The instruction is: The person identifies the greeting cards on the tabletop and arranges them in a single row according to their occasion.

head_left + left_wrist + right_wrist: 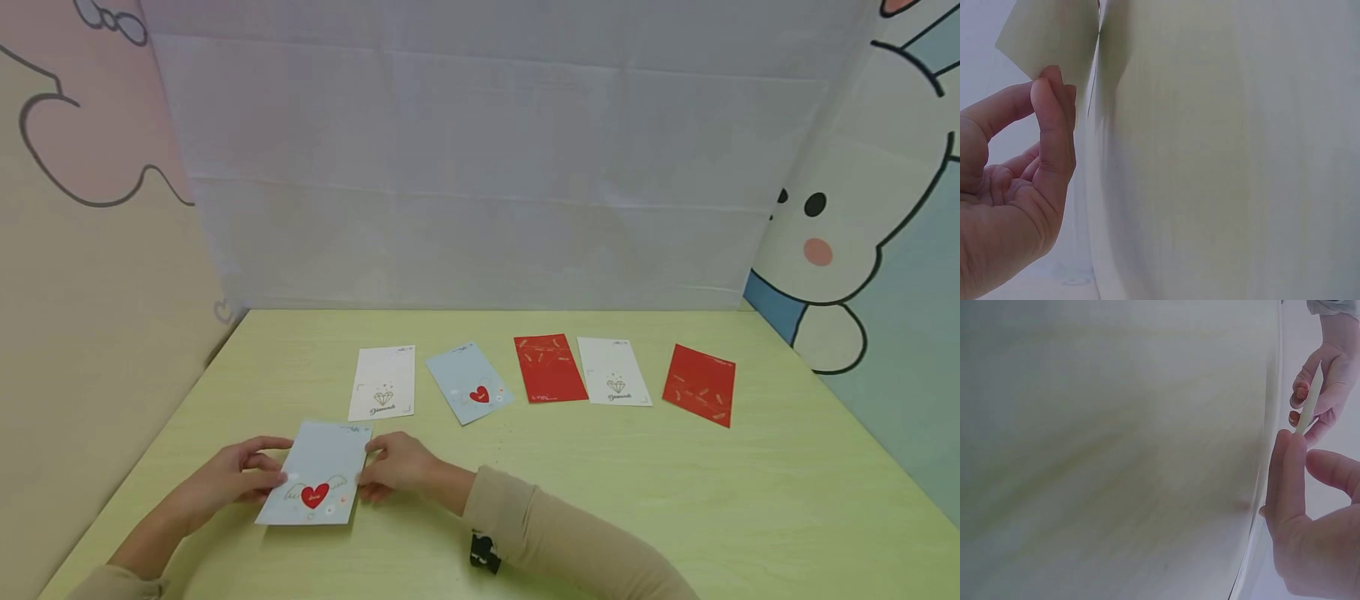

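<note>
A light blue card [322, 454] with a winged red heart is held between both hands at the table's front left, its lower edge raised over a shadow. My left hand [225, 479] pinches its left edge between thumb and fingers. In the left wrist view this hand [1022, 144] has the plain underside of the card [1054, 40] at its fingertips. At the opposite edge, my right hand [401, 462] holds the card with curled fingers. Seen from the right wrist, the card [1313, 397] is edge-on, spanning from the right hand's fingertips [1294, 447] to the left hand [1335, 381].
Across the table [600, 483] behind the hands lies a row of several cards: a white diamond card [382, 367], a smaller-looking blue heart card [457, 375], a red card [551, 371], another white card [611, 358] and another red card [697, 383]. A white sheet [480, 208] hangs behind.
</note>
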`<state>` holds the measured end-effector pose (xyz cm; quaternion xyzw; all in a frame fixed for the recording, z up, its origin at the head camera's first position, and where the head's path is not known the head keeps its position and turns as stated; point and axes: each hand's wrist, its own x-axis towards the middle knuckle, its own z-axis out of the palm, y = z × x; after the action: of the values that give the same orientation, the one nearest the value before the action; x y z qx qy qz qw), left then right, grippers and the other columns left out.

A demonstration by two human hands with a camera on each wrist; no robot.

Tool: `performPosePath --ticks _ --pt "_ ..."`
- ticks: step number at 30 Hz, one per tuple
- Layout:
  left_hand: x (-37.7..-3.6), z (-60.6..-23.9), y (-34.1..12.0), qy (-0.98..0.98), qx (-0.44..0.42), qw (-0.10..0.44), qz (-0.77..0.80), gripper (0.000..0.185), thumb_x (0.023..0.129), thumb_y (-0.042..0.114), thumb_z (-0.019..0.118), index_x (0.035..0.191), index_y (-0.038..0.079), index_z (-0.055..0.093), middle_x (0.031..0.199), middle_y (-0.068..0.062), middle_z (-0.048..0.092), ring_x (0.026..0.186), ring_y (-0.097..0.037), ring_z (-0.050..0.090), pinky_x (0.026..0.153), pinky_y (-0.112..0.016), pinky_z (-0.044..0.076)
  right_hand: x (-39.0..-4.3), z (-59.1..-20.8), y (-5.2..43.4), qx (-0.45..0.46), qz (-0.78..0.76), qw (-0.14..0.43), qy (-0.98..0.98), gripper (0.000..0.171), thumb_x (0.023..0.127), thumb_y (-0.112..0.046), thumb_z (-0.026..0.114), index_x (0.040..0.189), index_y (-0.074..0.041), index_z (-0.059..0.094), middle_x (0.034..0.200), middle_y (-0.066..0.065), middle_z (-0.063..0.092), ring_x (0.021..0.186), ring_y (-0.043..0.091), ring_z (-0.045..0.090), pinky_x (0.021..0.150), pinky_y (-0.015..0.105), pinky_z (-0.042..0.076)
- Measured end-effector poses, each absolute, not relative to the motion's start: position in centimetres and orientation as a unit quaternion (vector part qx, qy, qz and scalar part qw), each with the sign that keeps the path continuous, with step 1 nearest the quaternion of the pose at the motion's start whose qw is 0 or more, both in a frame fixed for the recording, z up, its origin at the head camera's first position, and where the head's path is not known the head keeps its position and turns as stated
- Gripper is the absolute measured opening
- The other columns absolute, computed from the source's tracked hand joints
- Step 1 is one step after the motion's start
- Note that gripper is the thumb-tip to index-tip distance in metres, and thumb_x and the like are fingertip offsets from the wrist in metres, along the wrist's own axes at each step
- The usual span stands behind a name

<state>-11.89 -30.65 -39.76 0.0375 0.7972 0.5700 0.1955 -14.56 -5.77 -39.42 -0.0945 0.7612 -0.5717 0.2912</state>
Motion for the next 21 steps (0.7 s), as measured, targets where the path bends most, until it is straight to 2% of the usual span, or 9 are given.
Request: performPosePath --ticks 21 --pt "-12.1 -39.95 -30.87 0.842 0.028 0.179 0.508 0.054 0.08 0.014 0.065 0.121 -0.011 0.04 0.086 -0.009 0.047 0.062 -0.015 0.052 0.055 -0.026 0.046 -14.56 -39.55 -6.33 -0.08 -0.581 0.31 0.749 0.041 0.078 0.0 0.064 0.116 0.004 0.051 0.07 0.006 0.059 0.061 0.023 0.063 0.054 0.03 0.05"
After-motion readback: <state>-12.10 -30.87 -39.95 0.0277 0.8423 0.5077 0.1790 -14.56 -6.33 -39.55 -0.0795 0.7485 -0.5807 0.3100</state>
